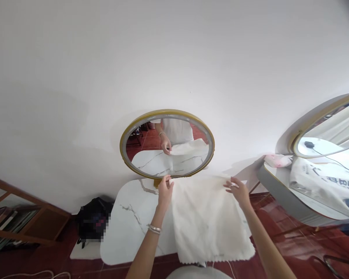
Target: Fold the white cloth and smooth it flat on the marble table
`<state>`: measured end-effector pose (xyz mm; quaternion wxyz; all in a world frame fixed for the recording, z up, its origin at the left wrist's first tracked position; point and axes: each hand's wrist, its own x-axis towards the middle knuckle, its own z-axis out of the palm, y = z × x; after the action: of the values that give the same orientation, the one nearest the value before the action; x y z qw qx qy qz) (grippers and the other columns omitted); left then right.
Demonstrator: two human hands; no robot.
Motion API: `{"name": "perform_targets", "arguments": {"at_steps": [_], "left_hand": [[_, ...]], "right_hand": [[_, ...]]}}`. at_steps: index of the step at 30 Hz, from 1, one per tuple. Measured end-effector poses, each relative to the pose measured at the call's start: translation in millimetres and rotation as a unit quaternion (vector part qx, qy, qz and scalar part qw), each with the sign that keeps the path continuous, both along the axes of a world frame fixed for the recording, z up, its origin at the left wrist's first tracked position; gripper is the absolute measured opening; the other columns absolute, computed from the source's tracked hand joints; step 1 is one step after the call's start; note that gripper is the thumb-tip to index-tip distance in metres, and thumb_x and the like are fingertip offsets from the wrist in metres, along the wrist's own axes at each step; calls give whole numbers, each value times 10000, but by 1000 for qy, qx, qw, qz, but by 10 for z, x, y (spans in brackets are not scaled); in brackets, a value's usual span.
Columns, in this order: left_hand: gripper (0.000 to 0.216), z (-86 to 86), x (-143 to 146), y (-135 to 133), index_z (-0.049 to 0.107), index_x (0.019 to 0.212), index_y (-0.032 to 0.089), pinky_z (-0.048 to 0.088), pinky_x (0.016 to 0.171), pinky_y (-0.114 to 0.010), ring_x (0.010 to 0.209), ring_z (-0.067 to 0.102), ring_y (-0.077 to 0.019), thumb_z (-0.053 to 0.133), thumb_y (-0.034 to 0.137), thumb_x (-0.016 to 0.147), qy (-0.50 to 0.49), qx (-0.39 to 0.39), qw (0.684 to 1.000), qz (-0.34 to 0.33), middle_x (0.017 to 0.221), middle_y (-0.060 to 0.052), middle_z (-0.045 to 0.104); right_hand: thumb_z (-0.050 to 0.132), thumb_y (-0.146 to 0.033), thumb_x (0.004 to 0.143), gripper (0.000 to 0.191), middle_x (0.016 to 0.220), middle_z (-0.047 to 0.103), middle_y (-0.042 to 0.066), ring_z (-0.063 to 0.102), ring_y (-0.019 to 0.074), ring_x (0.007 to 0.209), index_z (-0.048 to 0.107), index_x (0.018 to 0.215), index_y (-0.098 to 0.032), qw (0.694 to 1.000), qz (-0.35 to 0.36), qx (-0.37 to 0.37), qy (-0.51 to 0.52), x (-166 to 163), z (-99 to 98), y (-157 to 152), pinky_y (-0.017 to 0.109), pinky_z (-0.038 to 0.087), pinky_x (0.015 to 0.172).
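Observation:
A white cloth (208, 221) with a scalloped lower edge lies spread over the right part of a white marble-patterned tabletop (128, 232) and hangs past its front. My left hand (164, 192), with bangles at the wrist, pinches the cloth's far left corner just below an oval mirror (167, 143). At the far right corner, my right hand (239, 192) has its thumb and fingers closed on the cloth's edge. The gold-framed mirror reflects one hand holding the cloth.
To the right stands another table (291, 197) with a printed white bag (322, 182), a pink-and-white packet (277, 160) and a second mirror (328, 128). A black bag (93, 217) and a wooden shelf (43, 224) are at left. A rounded pale seat (197, 273) is in front.

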<state>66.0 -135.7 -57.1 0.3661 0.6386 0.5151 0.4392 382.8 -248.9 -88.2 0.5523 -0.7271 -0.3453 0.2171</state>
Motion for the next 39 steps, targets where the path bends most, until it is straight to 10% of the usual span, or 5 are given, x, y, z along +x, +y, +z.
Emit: {"name": "perform_targets", "arguments": {"at_steps": [3, 11, 23, 39], "left_hand": [[369, -511, 154, -13, 567, 1090, 167, 506, 874, -412, 1045, 608, -253, 581, 240, 729, 35, 9, 999, 23, 1141, -142, 620], [386, -1705, 259, -565, 537, 1212, 188, 353, 1090, -509, 1372, 357, -305, 455, 201, 836, 220, -26, 971, -91, 1418, -161, 440], [647, -2141, 668, -292, 170, 1507, 164, 261, 1155, -479, 1451, 141, -275, 402, 348, 931, 424, 172, 889, -16, 1576, -135, 148], [661, -2003, 1253, 32, 264, 1481, 112, 266, 1148, -470, 1440, 194, -301, 424, 416, 915, 445, 146, 882, 44, 1544, -161, 264]], "right_hand": [[570, -550, 630, 629, 1132, 609, 168, 670, 281, 853, 591, 1104, -137, 1000, -18, 6, -18, -243, -416, 134, 399, 542, 654], [483, -497, 824, 410, 1248, 575, 128, 489, 302, 1233, 641, 1075, -213, 988, 88, -21, -125, -930, -1325, -214, 512, 423, 995], [334, -422, 943, 508, 1538, 276, 88, 192, 251, 1433, 441, 1407, -246, 870, 100, -123, -466, -722, -1967, 211, 491, 157, 1147], [261, -469, 963, 517, 1578, 136, 40, 29, 311, 1451, 230, 1472, -386, 831, 188, -211, -479, -498, -1881, 906, 766, -69, 978]]}}
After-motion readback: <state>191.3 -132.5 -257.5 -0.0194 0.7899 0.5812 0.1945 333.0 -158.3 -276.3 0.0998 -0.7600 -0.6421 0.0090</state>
